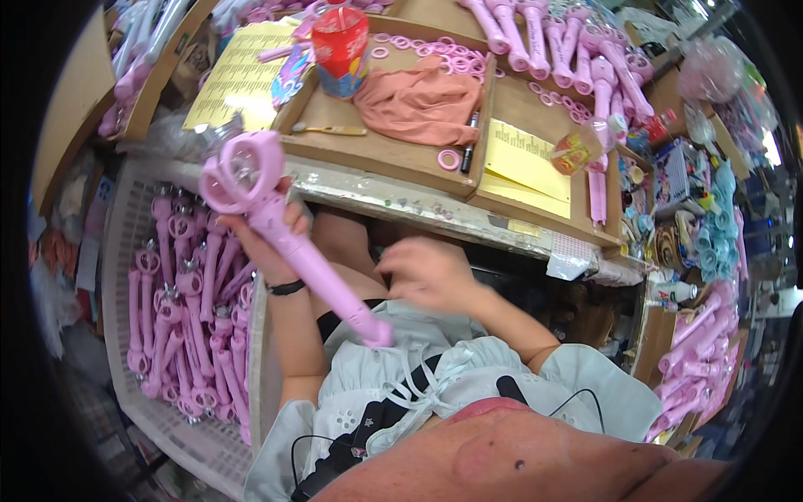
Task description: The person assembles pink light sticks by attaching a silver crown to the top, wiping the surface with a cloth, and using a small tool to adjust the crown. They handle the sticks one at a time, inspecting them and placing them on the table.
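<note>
My left hand [266, 249] is wrapped round a pink toy wand [314, 276], just below its head. The wand slants from upper left down toward my lap; its ring-shaped head has a clear piece in the middle. My right hand [431, 272] is over my lap, to the right of the wand and apart from it. Motion smears its fingers, which look bent; I cannot see anything in them. Beside my left arm stands a grey plastic basket [120, 276] holding many similar pink wands [188, 293].
Ahead is a worn bench edge [393, 194] with cardboard trays [322, 151]. They hold pink rings [452, 58], an orange cloth [418, 105], a brush [329, 130], a red cup [340, 50] and yellow sheets [527, 171]. More wands [698, 343] lie in a box at right.
</note>
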Available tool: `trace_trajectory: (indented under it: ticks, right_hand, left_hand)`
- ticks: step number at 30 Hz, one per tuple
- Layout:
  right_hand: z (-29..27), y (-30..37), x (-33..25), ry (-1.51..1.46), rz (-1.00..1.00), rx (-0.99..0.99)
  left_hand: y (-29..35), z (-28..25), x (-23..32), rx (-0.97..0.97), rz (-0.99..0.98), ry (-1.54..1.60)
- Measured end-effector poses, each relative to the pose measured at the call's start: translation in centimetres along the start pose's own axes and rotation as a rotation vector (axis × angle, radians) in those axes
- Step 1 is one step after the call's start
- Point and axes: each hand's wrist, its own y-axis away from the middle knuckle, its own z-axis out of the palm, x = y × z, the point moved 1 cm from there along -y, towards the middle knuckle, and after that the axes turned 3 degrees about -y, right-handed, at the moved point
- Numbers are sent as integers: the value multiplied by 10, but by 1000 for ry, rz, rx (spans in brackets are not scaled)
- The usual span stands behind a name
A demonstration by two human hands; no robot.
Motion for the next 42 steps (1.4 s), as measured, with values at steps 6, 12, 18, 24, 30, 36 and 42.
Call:
trace_trajectory:
  ticks: [6, 12, 18, 24, 30, 36, 42]
  right_hand:
    - [-146, 6, 66, 176, 580, 426]
    - [-158, 31, 103, 342, 876, -63]
    - [-153, 40, 107, 244, 744, 37]
    - [-144, 33, 72, 75, 578, 326]
    - [-84, -14, -12, 127, 104, 429]
    - [-31, -63, -58, 288, -272, 393]
    - [-26, -63, -59, 390, -278, 352]
  left_hand:
    - [19, 3, 28, 148, 104, -469]
    - [27, 19, 6, 330, -119, -458]
    - [24, 14, -17, 305, -201, -272]
    - [25, 20, -22, 307, -178, -254]
    - [22, 25, -30, 236, -220, -366]
    - [28, 36, -29, 307, -238, -532]
    - [30, 54, -27, 323, -178, -744]
